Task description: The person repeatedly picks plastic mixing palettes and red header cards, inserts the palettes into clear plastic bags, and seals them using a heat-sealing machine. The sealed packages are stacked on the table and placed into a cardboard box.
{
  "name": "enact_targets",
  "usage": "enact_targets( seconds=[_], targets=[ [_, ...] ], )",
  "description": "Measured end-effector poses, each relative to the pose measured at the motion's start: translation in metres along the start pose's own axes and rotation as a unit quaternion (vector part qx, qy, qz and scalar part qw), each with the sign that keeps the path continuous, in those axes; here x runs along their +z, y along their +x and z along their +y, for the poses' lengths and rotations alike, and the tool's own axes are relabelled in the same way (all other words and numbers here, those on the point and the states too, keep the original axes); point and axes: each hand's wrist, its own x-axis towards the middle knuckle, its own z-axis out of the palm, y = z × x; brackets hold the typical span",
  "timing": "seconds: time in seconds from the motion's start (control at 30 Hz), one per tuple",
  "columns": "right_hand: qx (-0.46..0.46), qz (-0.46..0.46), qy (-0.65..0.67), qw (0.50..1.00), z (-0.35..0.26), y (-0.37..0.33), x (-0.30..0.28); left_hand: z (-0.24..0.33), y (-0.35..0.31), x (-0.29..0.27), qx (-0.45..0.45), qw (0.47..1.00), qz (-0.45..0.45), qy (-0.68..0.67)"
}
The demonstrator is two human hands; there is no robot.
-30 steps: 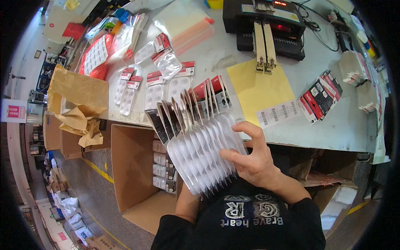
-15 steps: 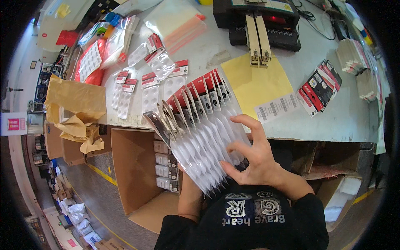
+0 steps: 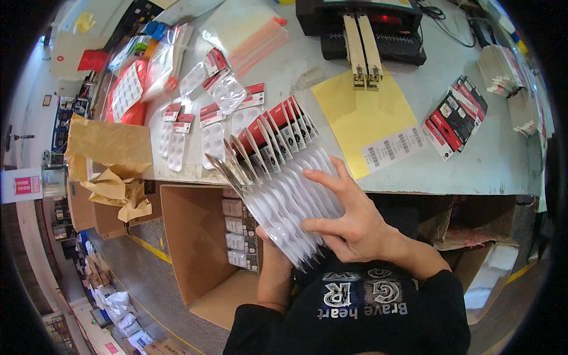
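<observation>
A fanned stack of clear blister packs [image 3: 290, 198] with red and black header cards is tilted in front of me, over the table's near edge. Under its lower left side is my left hand [image 3: 267, 238], closed on the stack, with the thumb showing and most fingers hidden behind the plastic. My right hand [image 3: 349, 228] grips the stack's right side, index and middle fingers bent across the clear blisters and spaced apart. The header cards fan out toward the table, edges separated.
Loose blister packs [image 3: 213, 139] lie on the table [image 3: 467, 171] beyond the stack. Yellow paper [image 3: 340, 112] with a barcode label sits below a black machine [image 3: 378, 50]. Red-black packages [image 3: 455, 118] lie at right. An open carton [image 3: 195, 236] with packs and brown paper [image 3: 121, 183] are at left.
My right hand has moved slightly left and farther over the stack, its fingers now across the blisters. The stack has shifted a little to the left and up.
</observation>
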Motion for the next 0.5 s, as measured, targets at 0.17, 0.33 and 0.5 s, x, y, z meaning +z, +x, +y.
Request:
enact_targets(
  seconds=[0.17,0.33,0.5],
  targets=[
    [0.047,0.021,0.012,0.999,-0.003,-0.003,-0.001,-0.001,0.003,0.001,-0.024,1.0,-0.016,0.011],
    [0.077,0.064,0.051,0.994,0.001,-0.004,0.008,-0.003,0.005,0.008,-0.018,0.999,-0.033,-0.014],
    [0.018,-0.025,-0.029,0.999,0.005,-0.002,0.015,-0.005,0.009,0.007,-0.004,1.0,-0.02,-0.022]
  ],
)
